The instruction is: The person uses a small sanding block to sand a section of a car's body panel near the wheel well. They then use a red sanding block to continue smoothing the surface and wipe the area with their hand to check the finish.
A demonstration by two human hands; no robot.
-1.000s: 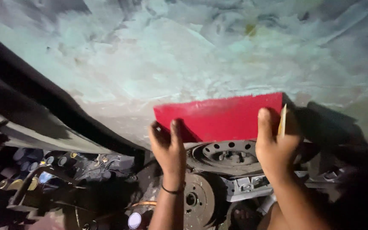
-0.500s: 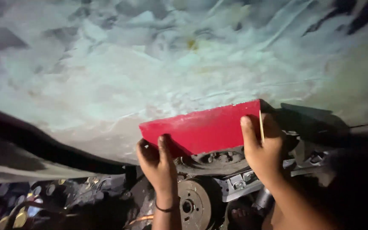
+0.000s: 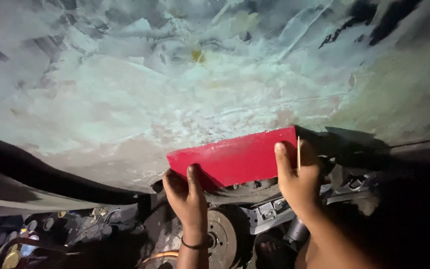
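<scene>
A pale, filler-smeared car body panel (image 3: 175, 89) fills the lit upper view, while below it in darkness sit a brake disc (image 3: 222, 239), metal engine parts (image 3: 274, 214) and scattered cans (image 3: 11, 249).

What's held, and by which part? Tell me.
A red block, flat against the filler-coated panel. The left hand grips its lower left corner; the right hand grips its right end, thumb on the face.

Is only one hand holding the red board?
No, both the left hand and the right hand grip the red board, one at each end.
</scene>
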